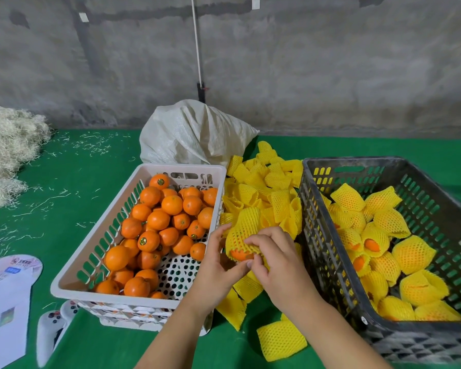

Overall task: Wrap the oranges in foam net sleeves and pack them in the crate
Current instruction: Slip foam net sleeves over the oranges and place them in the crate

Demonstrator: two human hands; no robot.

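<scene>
L hand (pixel 218 262): under/left of the orange, thumb + fingers curled round it, gripping fruit and sleeve edge.
R hand (pixel 274 259): fingers curled, pinching the sleeve at the orange's near side; grasping the net, not released.
Orange (pixel 240 254): held btwn both hands, above the sleeve pile, in the gap btwn the two crates. Only a bit of peel shows at the bottom.
Sleeve (pixel 246 230): yellow foam net, over most of the orange, top end open + slack.
White crate (pixel 96 251): left of hands, slotted walls, sits on another white crate. Holds bare oranges (pixel 155 222), heaped at far + left side; perforated floor shows at near right corner.
Black crate (pixel 328 251): right of hands, holds wrapped oranges (pixel 378 235) in yellow nets, some w/ peel showing at open ends.
Sleeve pile (pixel 266 187): loose empty nets on the cloth btwn crates; a few more near the wrists, one just by the black crate's near corner.
Sack (pixel 194 131): white woven, behind the white crate, against the wall.
Cloth (pixel 64 182): green, covers the table, strewn w/ pale shreds.
Shreds heap (pixel 8 153): far left.
Paper (pixel 6 296): white, printed, near left edge.
Controller (pixel 51 328): white, beside the paper, touching the lower white crate.
</scene>
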